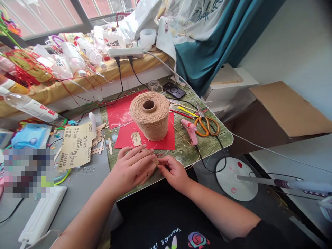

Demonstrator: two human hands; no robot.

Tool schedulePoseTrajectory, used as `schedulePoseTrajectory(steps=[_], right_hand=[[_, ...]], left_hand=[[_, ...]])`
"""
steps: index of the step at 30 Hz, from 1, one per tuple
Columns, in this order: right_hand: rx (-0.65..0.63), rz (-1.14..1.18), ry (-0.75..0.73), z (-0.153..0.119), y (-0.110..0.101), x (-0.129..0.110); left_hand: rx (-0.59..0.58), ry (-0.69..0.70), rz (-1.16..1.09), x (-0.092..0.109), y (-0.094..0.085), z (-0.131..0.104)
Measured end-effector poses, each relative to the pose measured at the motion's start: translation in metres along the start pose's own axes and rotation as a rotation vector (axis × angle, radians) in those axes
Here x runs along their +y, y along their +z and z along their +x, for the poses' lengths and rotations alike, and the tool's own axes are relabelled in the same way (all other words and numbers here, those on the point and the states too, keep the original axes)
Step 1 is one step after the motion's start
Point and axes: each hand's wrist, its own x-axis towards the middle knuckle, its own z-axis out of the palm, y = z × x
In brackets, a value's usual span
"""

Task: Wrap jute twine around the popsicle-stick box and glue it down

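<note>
My left hand lies over a small light-brown wooden piece at the front edge of the table, its fingers stretched across the top and the thumb side against it. Much of the piece is hidden under that hand, and it looks built from flat craft sticks. At its right end my right hand pinches the edge between thumb and fingertips. Just beyond the fingers lies a small scrap of sandpaper on red paper. A big cone of jute twine stands upright on the red paper.
To the right lie a pink glue gun, orange-handled scissors, pens and a black phone-like device. A sandpaper sheet and craft sticks are at left. Bottles and a power strip line the sill; cords cross the table.
</note>
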Motion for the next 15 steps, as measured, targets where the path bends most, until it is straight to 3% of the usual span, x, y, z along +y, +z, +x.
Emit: schedulePoseTrajectory(steps=[5, 8, 15], right_hand=[[0.014, -0.058, -0.018, 0.0, -0.001, 0.003], [0.017, -0.035, 0.005, 0.002, 0.0, 0.002], [0.064, 0.045, 0.084, 0.012, -0.004, -0.006]], left_hand=[[-0.084, 0.06, -0.147, -0.009, 0.009, 0.017], [-0.072, 0.043, -0.183, -0.007, 0.014, 0.021], [0.017, -0.17, -0.063, 0.019, 0.02, 0.019]])
